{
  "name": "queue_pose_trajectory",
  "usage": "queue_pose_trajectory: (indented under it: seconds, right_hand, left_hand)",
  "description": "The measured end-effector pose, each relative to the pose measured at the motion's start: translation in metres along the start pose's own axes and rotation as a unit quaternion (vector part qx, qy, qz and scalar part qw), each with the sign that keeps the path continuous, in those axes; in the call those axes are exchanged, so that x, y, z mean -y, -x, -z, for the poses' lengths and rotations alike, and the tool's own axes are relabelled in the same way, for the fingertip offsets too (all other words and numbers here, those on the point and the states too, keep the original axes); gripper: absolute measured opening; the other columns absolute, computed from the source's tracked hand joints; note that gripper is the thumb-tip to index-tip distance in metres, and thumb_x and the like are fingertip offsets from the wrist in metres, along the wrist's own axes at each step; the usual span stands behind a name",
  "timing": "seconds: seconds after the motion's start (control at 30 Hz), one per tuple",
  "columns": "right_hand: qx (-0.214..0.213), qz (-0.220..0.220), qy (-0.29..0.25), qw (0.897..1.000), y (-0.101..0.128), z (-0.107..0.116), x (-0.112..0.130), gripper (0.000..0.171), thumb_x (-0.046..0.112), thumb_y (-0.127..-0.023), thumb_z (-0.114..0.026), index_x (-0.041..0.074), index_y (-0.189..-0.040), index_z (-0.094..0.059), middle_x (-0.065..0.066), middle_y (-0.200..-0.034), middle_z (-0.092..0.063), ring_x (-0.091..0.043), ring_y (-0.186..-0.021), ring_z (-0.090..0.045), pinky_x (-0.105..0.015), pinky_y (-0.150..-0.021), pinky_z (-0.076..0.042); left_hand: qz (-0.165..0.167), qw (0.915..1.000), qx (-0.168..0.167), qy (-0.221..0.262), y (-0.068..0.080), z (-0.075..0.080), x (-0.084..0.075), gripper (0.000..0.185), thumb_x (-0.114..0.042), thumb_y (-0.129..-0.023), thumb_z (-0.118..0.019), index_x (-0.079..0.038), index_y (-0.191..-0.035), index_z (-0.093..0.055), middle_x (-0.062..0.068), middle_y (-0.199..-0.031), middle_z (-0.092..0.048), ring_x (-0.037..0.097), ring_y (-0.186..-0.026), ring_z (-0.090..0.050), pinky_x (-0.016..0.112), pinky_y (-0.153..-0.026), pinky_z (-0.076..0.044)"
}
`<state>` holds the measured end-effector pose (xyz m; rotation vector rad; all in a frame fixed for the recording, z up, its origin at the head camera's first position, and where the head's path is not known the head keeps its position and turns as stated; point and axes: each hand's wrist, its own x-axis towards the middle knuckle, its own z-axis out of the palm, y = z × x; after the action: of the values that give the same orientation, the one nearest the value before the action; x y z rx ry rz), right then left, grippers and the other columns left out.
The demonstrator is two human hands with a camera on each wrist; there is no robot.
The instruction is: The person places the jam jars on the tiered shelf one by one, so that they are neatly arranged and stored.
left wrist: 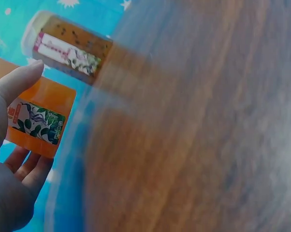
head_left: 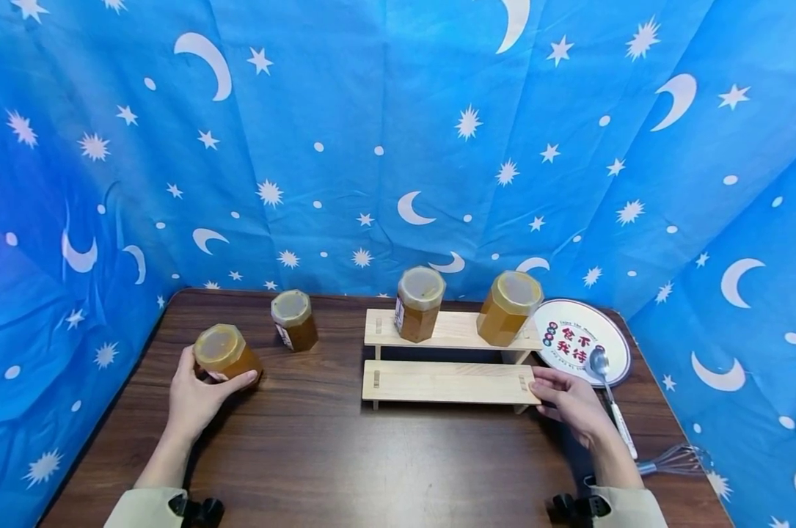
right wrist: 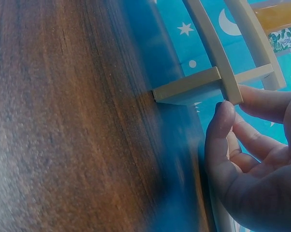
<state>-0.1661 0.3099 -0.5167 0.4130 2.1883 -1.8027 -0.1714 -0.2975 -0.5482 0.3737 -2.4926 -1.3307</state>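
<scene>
Left hand (head_left: 196, 396) wrapped round the amber hexagonal glass jar (head_left: 224, 353); right hand (head_left: 569, 403) pinching the pale wooden two-step rack (head_left: 447, 381). Best kept upright, lifted slow.

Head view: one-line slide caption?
Left hand grips an amber hexagonal jar; right hand holds the pale two-tier wooden shelf.

L hand (head_left: 199, 392) fingers curled in a grip, thumb up; R hand (head_left: 569, 403) fingers extended, pinching lightly w/ thumb.
</scene>
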Motion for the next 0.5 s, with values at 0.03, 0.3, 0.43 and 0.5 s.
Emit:
queue_pose_trajectory:
  seconds: [0.03,0.3,0.43,0.5]
  right_hand:
    - [0.000,0.000,0.001,1.000,0.000,0.000,0.000,0.057,0.012,-0.103,-0.065,-0.011,-0.150,-0.042,-0.006,-0.112,-0.065,-0.014,-0.091,-0.066,-0.032,-0.078,-0.061]
    - [0.002,-0.001,0.000,1.000,0.001,0.000,0.002,0.057,0.012,-0.103,-0.065,-0.011,-0.150,-0.042,-0.006,-0.112,-0.066,-0.014,-0.090,-0.066,-0.031,-0.077,-0.061]
    - [0.005,0.002,-0.004,1.000,0.001,0.000,0.003,0.057,0.011,-0.103,-0.065,-0.011,-0.150,-0.042,-0.005,-0.110,-0.066,-0.014,-0.089,-0.066,-0.031,-0.076,-0.061]
    - [0.005,0.002,-0.004,1.000,0.001,-0.001,0.003,0.056,0.010,-0.103,-0.064,-0.012,-0.150,-0.042,-0.005,-0.109,-0.066,-0.014,-0.089,-0.066,-0.030,-0.076,-0.061]
  left_hand:
    - [-0.001,1.0000,-0.004,-0.003,0.001,0.000,-0.002,0.099,-0.038,-0.073,-0.097,-0.011,-0.150,-0.040,0.012,-0.142,-0.052,0.028,-0.122,-0.050,0.043,-0.094,-0.049]
    - [-0.022,0.9996,-0.019,0.003,0.014,0.000,-0.027,0.093,-0.036,-0.070,-0.099,-0.015,-0.144,-0.046,0.005,-0.128,-0.056,0.018,-0.092,-0.056,0.014,-0.069,-0.047]
    - [-0.035,0.9991,-0.016,0.017,0.020,-0.001,-0.042,0.092,-0.032,-0.069,-0.100,-0.015,-0.143,-0.047,0.004,-0.128,-0.057,0.016,-0.099,-0.056,0.011,-0.073,-0.047]
    - [-0.042,0.9988,-0.010,0.023,0.023,-0.002,-0.049,0.094,-0.031,-0.068,-0.101,-0.014,-0.144,-0.047,0.004,-0.130,-0.057,0.015,-0.107,-0.055,0.008,-0.077,-0.046]
